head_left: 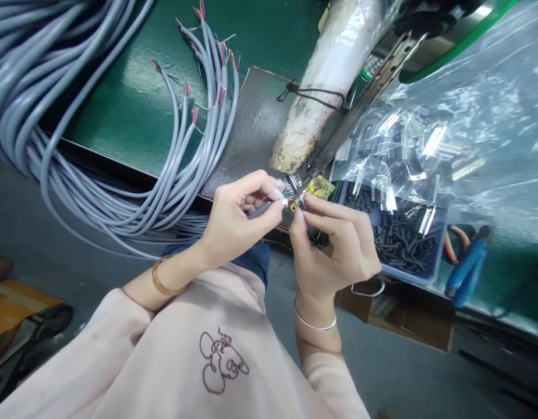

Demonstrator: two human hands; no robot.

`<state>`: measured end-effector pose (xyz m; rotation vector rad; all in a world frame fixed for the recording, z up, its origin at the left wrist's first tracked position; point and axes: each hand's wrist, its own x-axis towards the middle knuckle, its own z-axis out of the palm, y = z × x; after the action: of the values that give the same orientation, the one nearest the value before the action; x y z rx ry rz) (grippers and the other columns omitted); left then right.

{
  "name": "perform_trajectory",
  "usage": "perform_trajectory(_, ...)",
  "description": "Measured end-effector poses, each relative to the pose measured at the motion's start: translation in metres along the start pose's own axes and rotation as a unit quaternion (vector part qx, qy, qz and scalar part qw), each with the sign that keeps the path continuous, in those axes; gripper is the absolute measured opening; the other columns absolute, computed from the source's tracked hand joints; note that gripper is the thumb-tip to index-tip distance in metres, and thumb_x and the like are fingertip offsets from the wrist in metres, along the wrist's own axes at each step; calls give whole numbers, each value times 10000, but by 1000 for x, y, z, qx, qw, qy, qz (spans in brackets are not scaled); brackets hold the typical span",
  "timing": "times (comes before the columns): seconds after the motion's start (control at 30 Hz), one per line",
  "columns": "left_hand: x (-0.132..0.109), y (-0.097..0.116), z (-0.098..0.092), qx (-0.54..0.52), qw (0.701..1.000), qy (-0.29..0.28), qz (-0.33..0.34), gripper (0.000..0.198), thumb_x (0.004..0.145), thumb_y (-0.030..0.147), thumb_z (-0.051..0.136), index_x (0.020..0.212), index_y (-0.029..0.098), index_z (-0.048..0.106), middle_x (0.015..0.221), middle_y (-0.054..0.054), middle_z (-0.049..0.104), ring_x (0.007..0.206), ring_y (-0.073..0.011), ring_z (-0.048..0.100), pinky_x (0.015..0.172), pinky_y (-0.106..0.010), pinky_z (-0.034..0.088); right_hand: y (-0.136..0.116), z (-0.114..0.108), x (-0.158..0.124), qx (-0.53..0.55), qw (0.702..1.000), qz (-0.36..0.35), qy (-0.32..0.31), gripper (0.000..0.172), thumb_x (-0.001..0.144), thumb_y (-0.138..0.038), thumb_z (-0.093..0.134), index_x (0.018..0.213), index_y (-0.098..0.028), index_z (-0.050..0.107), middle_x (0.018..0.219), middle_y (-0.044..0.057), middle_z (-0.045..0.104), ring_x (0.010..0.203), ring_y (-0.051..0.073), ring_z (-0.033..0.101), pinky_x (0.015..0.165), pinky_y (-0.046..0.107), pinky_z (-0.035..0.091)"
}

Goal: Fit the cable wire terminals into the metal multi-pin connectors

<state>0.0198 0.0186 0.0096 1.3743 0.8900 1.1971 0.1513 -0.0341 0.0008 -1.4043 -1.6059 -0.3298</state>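
My left hand (pixel 247 206) pinches the stripped end of a grey cable, where thin coloured wires (pixel 288 194) fan out from the fingertips. Those wires reach a small metal connector (pixel 294 181). At the connector's near right end, my right hand (pixel 334 238) has thumb and forefinger closed on it, partly covering it. Between the hands, the tip of a dark soldering iron (pixel 315 166) on a slanted metal arm comes down over the connector. Beside it lies a yellow sponge-like piece (pixel 321 187).
A plastic-wrapped pipe (pixel 315 105) hangs just above the hands. Many grey cables (pixel 120 192) with stripped ends lie at left. At right are a blue bin (pixel 409 270) of small black tubes, a clear bag (pixel 491 116) over metal connectors, and blue-handled pliers (pixel 467 267).
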Motion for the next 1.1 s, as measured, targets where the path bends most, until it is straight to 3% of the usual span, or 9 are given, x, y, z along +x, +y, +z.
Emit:
perform_trajectory(0.27,2,0,-6,-14,996,-40,-75,113,737,137,680,687,154,580,802,-20,661,531,-31,462,461,-170,352,2,-4,-2,-35,997,-61,-33,188,843,-98,741,813,-214,596,920,25,799,749,118,755,695,207,610)
perform_trajectory(0.37,1,-3,-6,-15,995,-45,-83,121,747,158,688,697,158,579,805,-18,659,536,-35,469,465,-167,363,2,-4,-4,-32,998,-50,-34,201,841,-101,744,807,-221,587,927,19,800,756,121,757,687,213,612)
perform_trajectory(0.57,-2,-3,-10,2,997,-63,-34,105,795,171,681,716,162,612,798,-23,665,603,-67,534,509,-179,406,-2,-3,-2,24,999,27,-16,207,846,-88,723,764,-217,583,908,15,792,789,152,761,712,275,618)
perform_trajectory(0.87,1,-5,-13,66,995,-72,27,118,837,118,646,735,163,608,787,-28,666,675,-101,579,599,-215,453,0,0,1,34,999,21,-24,187,829,-78,753,796,-208,624,899,-5,779,832,133,752,769,259,607)
perform_trajectory(1.1,5,2,-15,108,989,-76,68,119,838,100,648,744,172,628,801,-29,671,610,-86,491,537,-225,393,-2,0,6,20,999,27,-13,152,823,-99,775,821,-214,676,917,1,777,850,164,762,778,297,628)
